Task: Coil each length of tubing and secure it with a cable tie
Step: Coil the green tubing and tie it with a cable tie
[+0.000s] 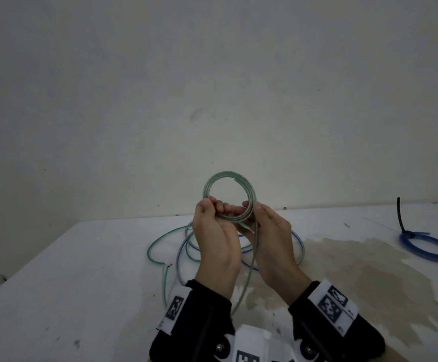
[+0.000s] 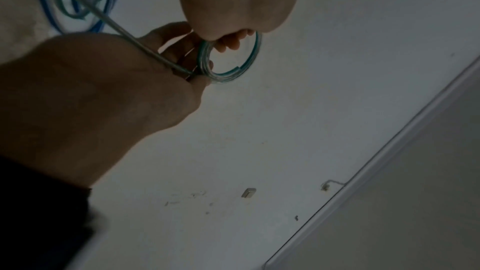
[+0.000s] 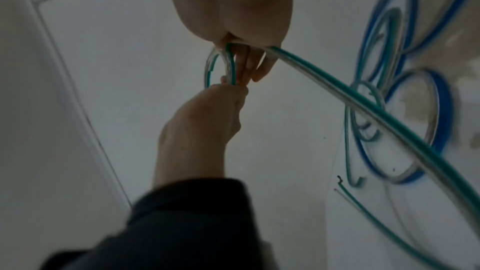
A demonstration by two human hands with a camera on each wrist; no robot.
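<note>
The white table [image 1: 69,270] carried loose green and blue tubing [image 1: 160,241] and a tied blue coil [image 1: 428,248]. Above it, the left hand [image 1: 216,239] and right hand [image 1: 272,239] each kept a curled grip on the green-striped coil [image 1: 229,195].

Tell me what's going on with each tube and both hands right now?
Green-striped tubing: partly coiled in a ring, held up, its tail hanging to the table.
Left hand: grips the ring.
Right hand: grips the ring.
Blue coil: coiled, tied with a black cable tie, lying on the table.
Loose tubing: uncoiled, tangled on the table.
</note>
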